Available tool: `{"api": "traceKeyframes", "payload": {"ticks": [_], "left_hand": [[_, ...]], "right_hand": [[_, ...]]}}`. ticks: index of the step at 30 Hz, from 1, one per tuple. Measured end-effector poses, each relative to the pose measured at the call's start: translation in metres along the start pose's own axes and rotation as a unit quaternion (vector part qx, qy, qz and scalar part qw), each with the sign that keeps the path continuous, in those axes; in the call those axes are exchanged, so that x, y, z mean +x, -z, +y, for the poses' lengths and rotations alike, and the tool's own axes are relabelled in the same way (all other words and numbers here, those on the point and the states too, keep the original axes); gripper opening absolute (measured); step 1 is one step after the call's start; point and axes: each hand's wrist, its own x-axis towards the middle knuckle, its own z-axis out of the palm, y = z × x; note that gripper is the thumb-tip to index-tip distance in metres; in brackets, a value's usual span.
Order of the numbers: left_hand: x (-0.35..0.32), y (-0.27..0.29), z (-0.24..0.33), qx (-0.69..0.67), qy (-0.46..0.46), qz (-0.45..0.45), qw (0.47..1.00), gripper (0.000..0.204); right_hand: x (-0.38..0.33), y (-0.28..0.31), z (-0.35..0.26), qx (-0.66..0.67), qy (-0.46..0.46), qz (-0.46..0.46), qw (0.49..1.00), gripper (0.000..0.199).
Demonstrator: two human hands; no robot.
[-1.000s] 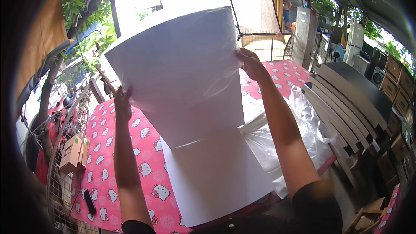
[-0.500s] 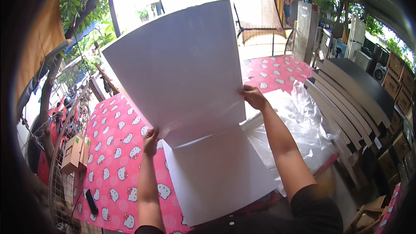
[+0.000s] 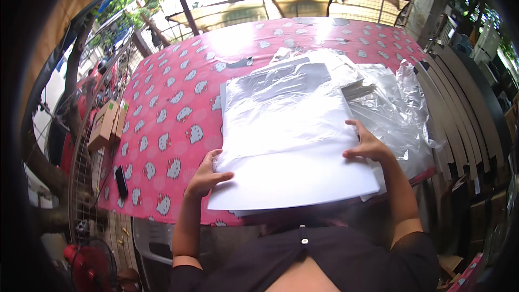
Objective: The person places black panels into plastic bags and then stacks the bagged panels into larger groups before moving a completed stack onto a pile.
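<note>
A large white sheet (image 3: 286, 184) lies at the near edge of the table, on what looks like a stack of sheets. Clear plastic film (image 3: 281, 113) wrinkles over its upper part. My left hand (image 3: 204, 177) holds the left side edge, thumb on top and fingers along the side. At the right side edge, my right hand (image 3: 372, 145) grips too, with thumb and index finger set apart on the border and the other fingers partly hidden.
A pink patterned cloth covers the table (image 3: 178, 97). Crumpled clear plastic (image 3: 394, 113) lies right of the stack. A black oblong object (image 3: 120, 183) and a cardboard box (image 3: 105, 124) are at left. Long dark-topped panels (image 3: 459, 108) stand at right; a red fan (image 3: 89, 265) is lower left.
The sheet that I held raised and tilted has come down flat onto the stack. Both hands have moved down with it to its side edges, and the view has tipped downward.
</note>
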Motion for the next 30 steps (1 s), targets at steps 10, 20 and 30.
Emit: {"api": "traceKeyframes", "payload": {"ticks": [10,20,30], "left_hand": [[-0.128,-0.078,-0.056,0.223,-0.052,0.352,0.907,0.038],[-0.199,-0.138,-0.081,-0.167,-0.026,0.609,0.775,0.029],[-0.159,0.151,-0.136,0.190,-0.096,0.816,0.537,0.024]], "right_hand": [[-0.150,-0.069,0.013,-0.118,0.084,0.189,0.971,0.046],[-0.179,-0.096,-0.001,-0.042,0.137,0.126,0.982,0.040],[-0.026,-0.254,-0.100,-0.084,0.305,-0.078,0.945,0.011]]}}
